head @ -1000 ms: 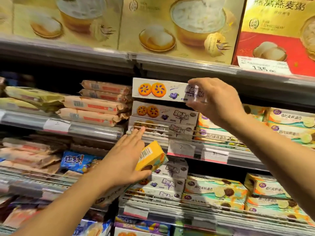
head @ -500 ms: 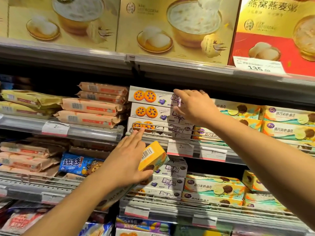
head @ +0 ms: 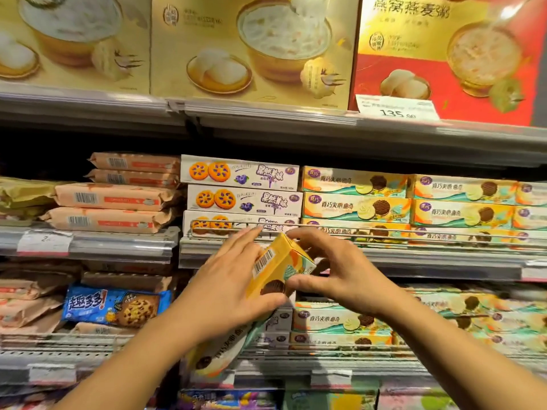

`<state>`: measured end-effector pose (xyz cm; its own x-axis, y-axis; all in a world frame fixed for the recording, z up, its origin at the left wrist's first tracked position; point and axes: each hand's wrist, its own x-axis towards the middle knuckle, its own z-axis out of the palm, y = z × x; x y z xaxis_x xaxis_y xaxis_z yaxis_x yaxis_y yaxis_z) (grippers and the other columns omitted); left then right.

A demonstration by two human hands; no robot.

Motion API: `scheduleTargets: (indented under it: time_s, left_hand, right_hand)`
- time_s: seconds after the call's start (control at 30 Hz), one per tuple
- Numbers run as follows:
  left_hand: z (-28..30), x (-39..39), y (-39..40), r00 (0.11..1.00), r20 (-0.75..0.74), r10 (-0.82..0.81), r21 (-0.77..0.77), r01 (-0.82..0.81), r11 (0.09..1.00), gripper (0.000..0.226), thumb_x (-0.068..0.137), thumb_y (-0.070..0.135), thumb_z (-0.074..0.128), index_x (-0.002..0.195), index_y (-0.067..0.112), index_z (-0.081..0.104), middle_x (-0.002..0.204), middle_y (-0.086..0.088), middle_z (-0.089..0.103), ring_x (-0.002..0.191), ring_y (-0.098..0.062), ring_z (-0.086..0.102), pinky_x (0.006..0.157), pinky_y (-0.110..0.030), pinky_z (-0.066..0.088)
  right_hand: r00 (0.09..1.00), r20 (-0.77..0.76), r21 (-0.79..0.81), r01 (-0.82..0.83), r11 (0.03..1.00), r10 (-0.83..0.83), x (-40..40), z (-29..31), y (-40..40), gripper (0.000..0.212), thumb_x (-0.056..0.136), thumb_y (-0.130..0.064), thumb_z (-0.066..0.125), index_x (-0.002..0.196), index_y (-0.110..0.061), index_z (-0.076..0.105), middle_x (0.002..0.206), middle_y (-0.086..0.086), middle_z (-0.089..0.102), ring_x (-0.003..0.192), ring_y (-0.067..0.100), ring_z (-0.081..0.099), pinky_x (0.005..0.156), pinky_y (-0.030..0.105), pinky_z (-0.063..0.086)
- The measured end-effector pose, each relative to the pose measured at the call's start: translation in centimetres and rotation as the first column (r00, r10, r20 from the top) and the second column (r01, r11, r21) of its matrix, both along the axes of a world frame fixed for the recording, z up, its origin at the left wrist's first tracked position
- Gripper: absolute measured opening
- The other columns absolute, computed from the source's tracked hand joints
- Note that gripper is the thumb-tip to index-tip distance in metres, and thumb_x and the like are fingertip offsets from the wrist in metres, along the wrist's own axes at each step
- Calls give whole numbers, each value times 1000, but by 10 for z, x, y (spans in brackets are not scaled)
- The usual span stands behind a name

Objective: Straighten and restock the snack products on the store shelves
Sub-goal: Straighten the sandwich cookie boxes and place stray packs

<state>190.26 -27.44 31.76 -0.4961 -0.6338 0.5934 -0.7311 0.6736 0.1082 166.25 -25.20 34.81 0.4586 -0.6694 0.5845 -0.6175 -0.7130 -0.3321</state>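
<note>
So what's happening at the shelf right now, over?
Both hands, left and right, grip yellow box. Held before shelf rail. Nothing blocking.

A white price tag (head: 396,109) reading 135 sits on the grey top shelf rail (head: 266,113)

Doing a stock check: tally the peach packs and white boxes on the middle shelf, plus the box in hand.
Peach packs: 4
White boxes: 3
Yellow box, held by left hand and right hand: 1
Total: 8
</note>
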Motion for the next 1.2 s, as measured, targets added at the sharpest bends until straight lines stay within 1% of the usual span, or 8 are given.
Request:
scheduleTargets:
  time_s: [0.07, 0.17, 0.3, 0.47, 0.63, 0.8, 1.07, 1.2]
  left_hand:
    - [2, -9, -3, 999, -14, -30, -23, 29, 999, 95, 73, 95, 30, 144, 33, 38, 168, 17, 5, 153, -2, -1, 123, -26, 6]
    - [15, -8, -11, 982, -165, -90, -125, 69, 990, 75, 85, 82, 38, 138, 31, 49, 160, 14, 32, 148, -5, 26, 119, -28, 22]
    - [48, 18, -33, 899, -436, -30, -386, -157, 909, 48, 88, 45, 55, 125, 15, 59, 135, -6, 59, 124, -24, 51, 106, -29, 32]
    - [84, 71, -79, 614, -762, 208, -26, -349, 937, 60, 85, 43, 68, 137, 21, 49, 131, -9, 62, 120, -30, 58, 102, -48, 45]
    - [98, 69, -92, 674, -643, 364, 88, -407, 909, 60, 96, 51, 61, 144, 17, 51, 135, -13, 63, 124, -36, 56, 97, -47, 45]
    - [98, 54, -97, 615, -744, 262, 122, -260, 958, 34, 95, 43, 65, 118, 19, 65, 112, -3, 69, 103, -23, 62, 82, -38, 45]
    - [92, 48, -97, 604, -759, 243, 140, -213, 967, 42, 90, 49, 70, 121, 23, 58, 108, 3, 68, 102, -24, 66, 90, -51, 55]
    - [91, 41, -88, 616, -750, 242, 131, -220, 967, 47, 94, 46, 66, 131, 21, 55, 107, 7, 62, 99, -18, 61, 83, -41, 49]
  right_hand:
    - [997, 77, 21, -31, 999, 29, -14, 3, -1, 57, 87, -41, 77, 136, -30, 52, 119, -8, 66, 109, 14, 65, 85, 33, 58]
    - [986, 165, 36, -3, 999, -3, -45, 4, -8, 54, 88, -37, 77, 136, -30, 54, 127, -10, 66, 121, 10, 61, 96, 38, 55]
    - [947, 319, 107, -4, 994, -30, -92, -7, -20, 52, 89, -30, 77, 137, -27, 55, 134, -6, 64, 123, 21, 62, 94, 45, 58]
    - [943, 326, 46, 56, 997, -68, -119, -23, -25, 53, 91, -27, 74, 139, -25, 55, 139, -11, 59, 131, 10, 55, 104, 37, 51]
    - [931, 361, 69, 37, 997, -60, -118, -26, -28, 50, 92, -24, 72, 139, -27, 54, 135, -12, 62, 126, 8, 58, 101, 34, 52]
    - [895, 446, 110, -50, 993, -4, -118, -24, -28, 44, 94, -19, 68, 136, -21, 56, 131, -5, 66, 122, 15, 62, 94, 35, 56]
    - [890, 456, 102, -60, 993, 7, -117, -23, -28, 43, 93, -18, 68, 134, -22, 58, 130, -9, 66, 124, 10, 61, 94, 23, 53]
    - [884, 467, 121, -64, 991, 0, -118, -21, -27, 44, 93, -24, 68, 136, -24, 56, 131, -5, 67, 120, 16, 64, 100, 45, 53]
